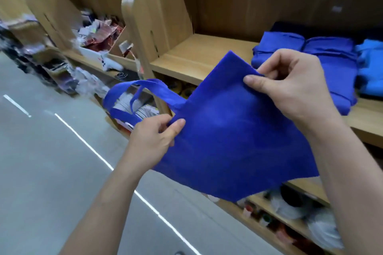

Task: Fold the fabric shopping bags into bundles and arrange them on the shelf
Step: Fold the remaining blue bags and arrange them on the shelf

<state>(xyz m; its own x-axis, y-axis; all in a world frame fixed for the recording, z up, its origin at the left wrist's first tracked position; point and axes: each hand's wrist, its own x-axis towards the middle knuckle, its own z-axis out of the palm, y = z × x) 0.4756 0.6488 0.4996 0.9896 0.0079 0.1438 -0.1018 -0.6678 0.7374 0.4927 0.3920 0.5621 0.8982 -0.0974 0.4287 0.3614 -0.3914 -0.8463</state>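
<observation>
The blue bag [228, 134] hangs flat in mid-air at the frame's centre. Its handles [134, 93] trail out to the left, and its body runs down toward the lower right. The left hand [153, 138] pinches the mouth edge just below the handles. The right hand [290, 85] pinches the side edge near the upper corner, so the mouth is stretched between both hands. Behind, the shelf [196, 56] shows bare board directly above the bag. The folded bundles [323, 58] lie at upper right, nearer the right hand. Any fold would likely bring the handle side across toward the right.
</observation>
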